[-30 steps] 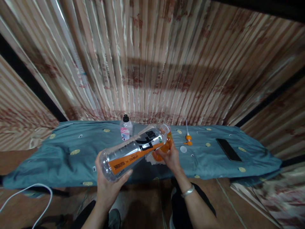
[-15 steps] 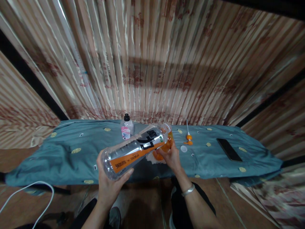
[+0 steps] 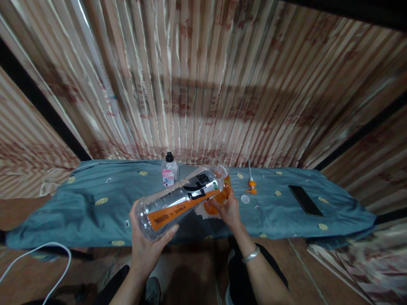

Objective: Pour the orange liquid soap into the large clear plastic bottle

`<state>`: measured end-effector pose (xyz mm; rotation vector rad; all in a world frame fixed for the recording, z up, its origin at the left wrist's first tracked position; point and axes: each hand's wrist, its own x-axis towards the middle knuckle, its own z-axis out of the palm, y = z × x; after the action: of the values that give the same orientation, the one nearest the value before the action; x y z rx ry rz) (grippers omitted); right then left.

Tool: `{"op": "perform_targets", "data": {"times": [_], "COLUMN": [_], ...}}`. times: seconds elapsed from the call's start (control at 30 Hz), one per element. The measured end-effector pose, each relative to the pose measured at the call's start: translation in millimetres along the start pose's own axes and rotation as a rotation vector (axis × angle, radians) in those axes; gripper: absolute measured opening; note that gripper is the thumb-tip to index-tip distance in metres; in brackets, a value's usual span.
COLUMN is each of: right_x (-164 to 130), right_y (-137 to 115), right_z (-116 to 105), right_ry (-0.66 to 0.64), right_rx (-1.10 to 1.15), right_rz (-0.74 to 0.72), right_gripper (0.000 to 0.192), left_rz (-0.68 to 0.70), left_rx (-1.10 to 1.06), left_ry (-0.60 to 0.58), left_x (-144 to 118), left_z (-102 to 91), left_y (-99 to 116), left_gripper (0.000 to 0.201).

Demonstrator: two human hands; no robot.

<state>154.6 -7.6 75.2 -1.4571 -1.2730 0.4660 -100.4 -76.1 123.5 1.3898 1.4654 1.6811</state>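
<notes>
My left hand (image 3: 149,243) is wrapped round the base of a large clear plastic bottle (image 3: 181,199) with a silver, black and orange label. The bottle lies tilted, its neck up and to the right, over an orange bottle (image 3: 226,190). Around that orange bottle my right hand (image 3: 229,209) is closed, keeping it over a crumpled white tissue (image 3: 203,211). The big bottle's neck hides the orange bottle's mouth, and I cannot make out any liquid flowing. An orange pump head (image 3: 252,185) with a pale tube lies to the right, near a small white disc (image 3: 245,198).
A clear bottle with a black cap and pink label (image 3: 168,176) stands at the back. A black phone (image 3: 305,200) lies on the right of the teal cloth (image 3: 95,220). Striped curtain (image 3: 203,97) hangs behind, and a white cable (image 3: 68,250) loops at lower left.
Almost nothing differs. Both hands and both bottles keep the same pose, and the view has shifted very slightly.
</notes>
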Motion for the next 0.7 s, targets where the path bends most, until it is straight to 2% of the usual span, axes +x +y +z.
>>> {"op": "perform_targets", "data": {"times": [0.2,0.5,0.7], "right_x": [-0.3,-0.2,-0.7], "right_y": [-0.8,-1.8,-2.8], "right_z": [-0.1,0.2,0.3], "right_ry": [0.001,-0.005,-0.006], "right_rx": [-0.010,-0.018,-0.008], "right_rz": [-0.005,-0.027,-0.026], "right_gripper": [0.061,0.063,0.060], "left_rz": [0.014,-0.017,-0.019], "left_rx": [0.002,-0.032,-0.019], "left_ry": [0.005,0.031,0.029], "left_x": [0.4,1.6,0.6], "left_z": [0.0,3.9,2.8], "left_y": [-0.8,9.4,5.6], "left_gripper": [0.094,0.093,0.094]}}
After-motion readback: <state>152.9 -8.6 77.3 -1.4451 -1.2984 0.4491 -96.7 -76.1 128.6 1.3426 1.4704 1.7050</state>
